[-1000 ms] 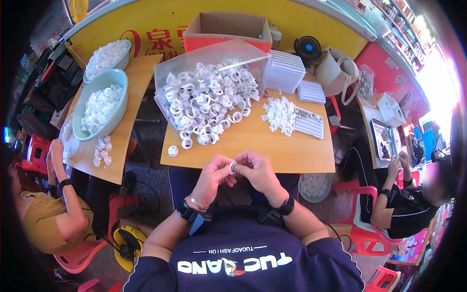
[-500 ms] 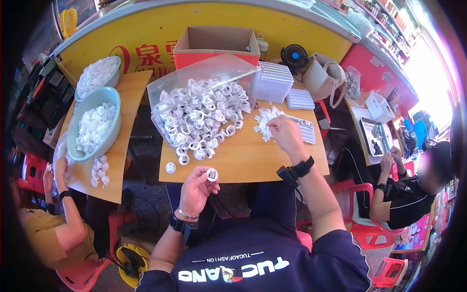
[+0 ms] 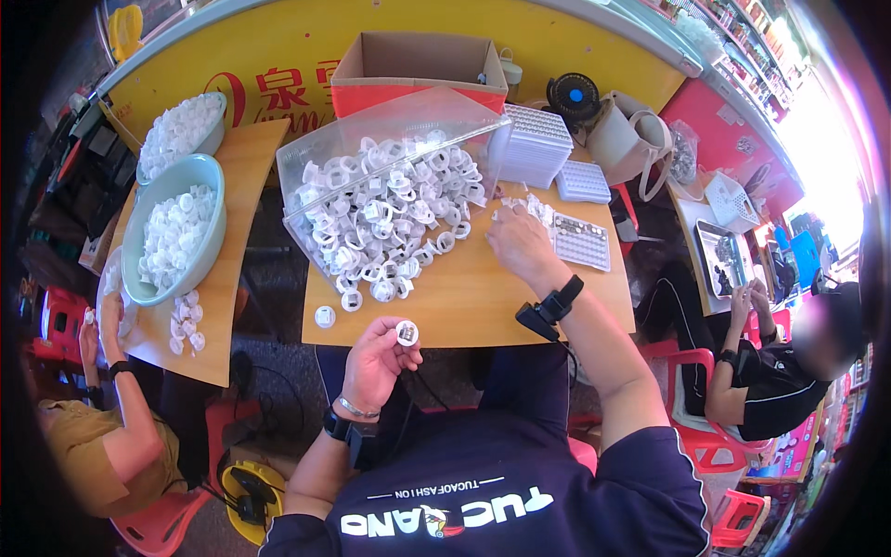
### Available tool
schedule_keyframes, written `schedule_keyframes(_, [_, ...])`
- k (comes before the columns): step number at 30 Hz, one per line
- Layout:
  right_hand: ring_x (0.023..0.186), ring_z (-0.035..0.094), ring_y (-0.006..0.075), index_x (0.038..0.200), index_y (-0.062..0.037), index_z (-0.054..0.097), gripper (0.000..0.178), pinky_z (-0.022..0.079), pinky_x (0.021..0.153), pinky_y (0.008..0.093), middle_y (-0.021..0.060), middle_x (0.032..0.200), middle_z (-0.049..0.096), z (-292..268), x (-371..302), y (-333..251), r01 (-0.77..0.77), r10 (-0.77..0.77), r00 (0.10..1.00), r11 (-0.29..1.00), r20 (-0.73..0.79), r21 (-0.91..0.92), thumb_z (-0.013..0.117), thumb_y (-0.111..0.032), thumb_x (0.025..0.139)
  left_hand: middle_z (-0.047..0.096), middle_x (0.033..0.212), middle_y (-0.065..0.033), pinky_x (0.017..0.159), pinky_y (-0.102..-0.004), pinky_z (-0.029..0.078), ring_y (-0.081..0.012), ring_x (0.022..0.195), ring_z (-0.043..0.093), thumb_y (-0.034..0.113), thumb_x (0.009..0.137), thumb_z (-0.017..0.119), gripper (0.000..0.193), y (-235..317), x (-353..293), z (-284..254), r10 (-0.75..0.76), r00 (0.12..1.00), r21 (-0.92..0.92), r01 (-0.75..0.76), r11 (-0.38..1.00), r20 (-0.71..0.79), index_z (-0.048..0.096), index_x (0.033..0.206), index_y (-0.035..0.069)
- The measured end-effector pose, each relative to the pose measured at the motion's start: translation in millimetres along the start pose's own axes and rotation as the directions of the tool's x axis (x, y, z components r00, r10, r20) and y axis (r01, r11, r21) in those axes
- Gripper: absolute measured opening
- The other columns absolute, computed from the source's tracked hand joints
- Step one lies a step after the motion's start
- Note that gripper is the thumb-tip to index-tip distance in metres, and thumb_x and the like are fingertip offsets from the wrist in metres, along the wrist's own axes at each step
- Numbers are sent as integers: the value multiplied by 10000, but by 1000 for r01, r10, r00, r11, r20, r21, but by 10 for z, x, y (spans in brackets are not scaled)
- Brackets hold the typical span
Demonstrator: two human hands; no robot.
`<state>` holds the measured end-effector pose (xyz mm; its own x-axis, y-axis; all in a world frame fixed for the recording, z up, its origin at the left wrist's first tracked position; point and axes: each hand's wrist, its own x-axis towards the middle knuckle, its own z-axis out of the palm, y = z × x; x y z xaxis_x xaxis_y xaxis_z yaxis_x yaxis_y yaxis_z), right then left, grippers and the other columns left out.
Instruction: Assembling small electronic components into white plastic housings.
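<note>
My left hand [image 3: 373, 364] pinches a small round white plastic housing [image 3: 406, 333] just off the table's front edge; metal parts show in its open face. My right hand [image 3: 522, 243] reaches over the table with its fingers bent together at the near left side of a pile of small white pieces [image 3: 536, 206]. What its fingertips hold, if anything, is too small to make out. Right of that hand lies a white slotted tray [image 3: 583, 249] with small metal parts along its far rows. A clear bin [image 3: 295, 206], tipped toward me, spills many white ring-shaped housings [image 3: 390, 213] onto the table.
One loose white housing [image 3: 325, 317] lies near the table's front left corner. Stacked white trays [image 3: 536, 144], an open carton [image 3: 418, 97] and a small fan [image 3: 573, 95] stand behind. Co-workers sit left and right; basins [image 3: 212, 223] of white pieces stand on the left table.
My right hand has moved left, away from the slotted tray to the pile's left side. My left hand keeps the round housing in almost the same place. The view has shifted slightly.
</note>
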<state>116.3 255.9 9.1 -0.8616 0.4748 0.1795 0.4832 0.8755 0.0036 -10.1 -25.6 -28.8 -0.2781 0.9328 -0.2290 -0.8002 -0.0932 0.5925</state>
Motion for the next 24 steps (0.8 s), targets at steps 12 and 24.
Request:
schedule_keyframes(12, [863,573,293,764,-38,673,158,476,754,396,100,837,620,-139,-61,-121,51,-22,992,973,-125,227,594,-173,791,634,896,-132,641,-297,514,-213,730,642,149,943,466,186,1,-56,178,3,1000,32,-3,999,8,519,1064,18])
schedule_keyframes(24, [743,595,81,977,-7,661,161,479,686,220,37,853,666,-460,-738,-610,-288,215,917,-231,337,929,623,-133,886,628,917,-115,650,-288,508,-205,759,635,185,942,481,215,17,78,566,22,988,9,-24,1000,153,516,1088,32])
